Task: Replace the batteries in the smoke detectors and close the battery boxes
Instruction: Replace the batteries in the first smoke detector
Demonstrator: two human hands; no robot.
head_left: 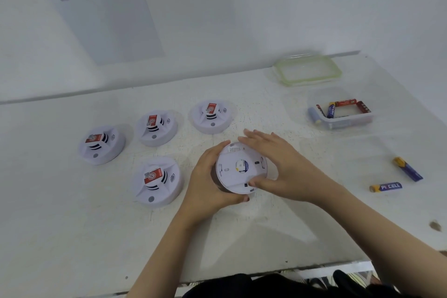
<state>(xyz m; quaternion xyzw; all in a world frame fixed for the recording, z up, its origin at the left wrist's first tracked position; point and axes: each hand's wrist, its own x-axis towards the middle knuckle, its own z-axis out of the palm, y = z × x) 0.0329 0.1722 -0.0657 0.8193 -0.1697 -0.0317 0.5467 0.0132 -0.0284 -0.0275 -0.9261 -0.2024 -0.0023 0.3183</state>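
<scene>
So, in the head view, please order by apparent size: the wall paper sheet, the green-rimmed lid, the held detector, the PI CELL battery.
1. paper sheet: largest.
2. green-rimmed lid and held detector: look alike; the lid lies farther, so unranked.
3. PI CELL battery: smallest.

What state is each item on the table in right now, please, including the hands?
Held detector, underside up, tilted, between both hands.
Left hand, grips the held detector's left edge.
Right hand, fingers straight, rests on its right side.
Other four detectors, face up on the table.
Container, open, batteries inside.
Lid, off, lying behind the container.
Two loose batteries, lying flat, right of the hands.
</scene>
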